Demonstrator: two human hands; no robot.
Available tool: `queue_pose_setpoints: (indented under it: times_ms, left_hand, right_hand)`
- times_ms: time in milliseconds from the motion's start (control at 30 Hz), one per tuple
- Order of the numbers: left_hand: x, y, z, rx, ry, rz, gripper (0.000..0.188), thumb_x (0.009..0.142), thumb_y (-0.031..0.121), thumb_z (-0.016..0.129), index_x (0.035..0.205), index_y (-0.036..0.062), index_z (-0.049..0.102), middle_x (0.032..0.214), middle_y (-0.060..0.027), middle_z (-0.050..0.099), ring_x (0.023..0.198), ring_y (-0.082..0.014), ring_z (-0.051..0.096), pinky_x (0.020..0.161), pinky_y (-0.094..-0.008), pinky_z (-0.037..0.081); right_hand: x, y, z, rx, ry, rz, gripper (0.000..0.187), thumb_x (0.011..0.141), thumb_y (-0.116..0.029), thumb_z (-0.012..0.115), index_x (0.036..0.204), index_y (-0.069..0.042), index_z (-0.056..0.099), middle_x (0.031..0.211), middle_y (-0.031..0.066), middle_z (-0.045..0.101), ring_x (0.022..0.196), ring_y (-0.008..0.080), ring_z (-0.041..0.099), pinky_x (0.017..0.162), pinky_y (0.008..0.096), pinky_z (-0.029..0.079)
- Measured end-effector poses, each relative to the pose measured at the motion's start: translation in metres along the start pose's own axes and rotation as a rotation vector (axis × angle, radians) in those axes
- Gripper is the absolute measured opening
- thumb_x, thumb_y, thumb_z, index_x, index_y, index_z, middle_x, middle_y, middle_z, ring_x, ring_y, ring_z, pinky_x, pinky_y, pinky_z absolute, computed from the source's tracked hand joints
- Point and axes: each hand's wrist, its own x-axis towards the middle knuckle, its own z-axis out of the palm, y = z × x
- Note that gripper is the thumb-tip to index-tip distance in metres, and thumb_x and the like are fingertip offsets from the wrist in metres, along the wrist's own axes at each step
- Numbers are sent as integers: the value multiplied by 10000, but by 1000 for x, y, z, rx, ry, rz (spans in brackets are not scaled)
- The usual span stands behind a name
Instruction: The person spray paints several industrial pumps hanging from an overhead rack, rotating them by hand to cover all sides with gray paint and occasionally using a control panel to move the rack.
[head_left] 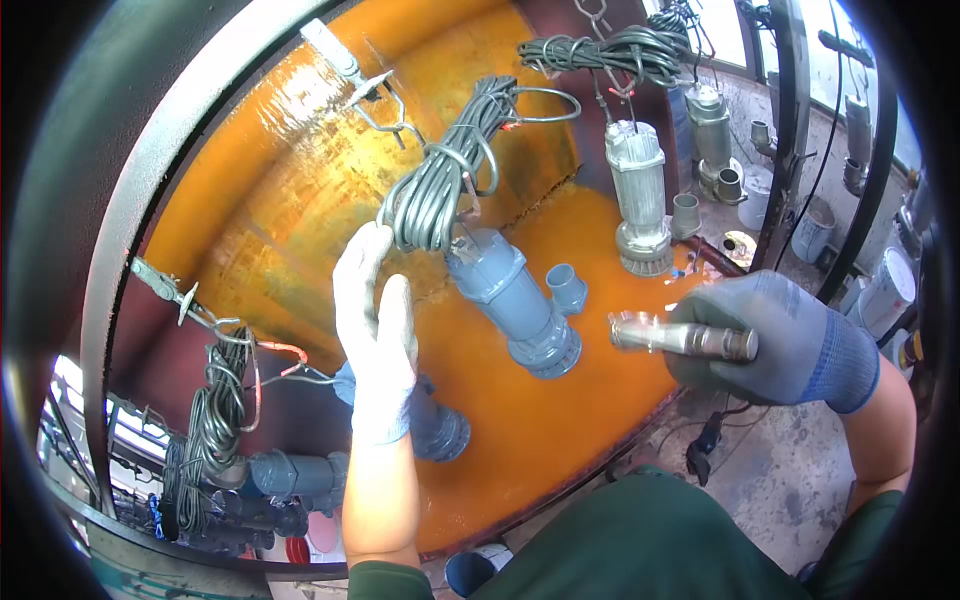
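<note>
My left hand [372, 325], in a pale glove, is raised with thumb and fingers apart. Its fingertips are at the lower left edge of a coiled dark cable [425, 205]; whether they touch it I cannot tell. Beneath that coil a blue-grey submersible pump [510, 300] hangs tilted, with a short outlet pipe [567, 290] on its right. On the right, my right hand [765, 340], in a grey-blue glove, is closed around a silver metal spray gun [690, 338] that points left toward the pump. Motion blurs this hand and the gun's front end.
Behind the pumps stands a curved orange-stained booth wall [290, 190]. A silver-grey pump [640, 195] hangs at the right; another blue pump [437, 425] hangs behind my left wrist. A hook [385, 115] juts in at upper left. Buckets [885, 290] stand far right, beyond a dark post [785, 130].
</note>
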Motion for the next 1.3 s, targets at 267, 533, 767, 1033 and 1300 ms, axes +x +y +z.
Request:
queue_pose_setpoints:
  times_ms: [267, 533, 767, 1033, 1300]
  left_hand:
    - [1, 5, 7, 65, 4, 67, 474, 974, 46, 579, 1438, -43, 611, 1499, -204, 587, 1423, -321, 542, 1237, -439, 372]
    - [-17, 37, 53, -35, -62, 67, 523, 1047, 228, 571, 1503, -28, 589, 1646, -223, 464, 1559, -348, 406, 1299, -490, 270]
    - [-171, 0, 101, -234, -329, -429, 264, 1051, 187, 607, 1100, -25, 757, 1133, -189, 759, 966, -331, 720, 856, -416, 577]
    - [-560, -77, 73, 256, -1023, -660, 298, 1030, 259, 550, 1051, 66, 776, 1093, -231, 760, 1012, -438, 723, 909, -537, 567]
    - [-650, -5, -7, 228, -1526, -1059, 247, 966, 138, 557, 1075, 40, 756, 1162, -233, 753, 1045, -461, 719, 941, -506, 590]
  right_hand:
    - [-3, 62, 76, 348, -35, -14, 227, 921, -179, 813, 1059, -48, 689, 852, 168, 723, 775, 361, 729, 695, 420, 556]
    - [-94, 155, 175, 480, 2, 371, 291, 913, -252, 829, 1124, -62, 765, 923, 168, 753, 833, 343, 755, 758, 415, 577]
    - [-129, 188, 212, 646, 193, 528, 277, 899, -161, 823, 1134, -29, 761, 878, 129, 754, 784, 221, 736, 737, 378, 563]
    - [-104, 187, 135, 442, 364, 423, 257, 899, -88, 805, 1126, 12, 736, 884, 126, 752, 792, 153, 710, 730, 335, 556]
    - [-68, 139, 81, 470, 528, 271, 210, 915, -40, 756, 1105, 19, 689, 831, 70, 698, 715, 117, 649, 653, 304, 530]
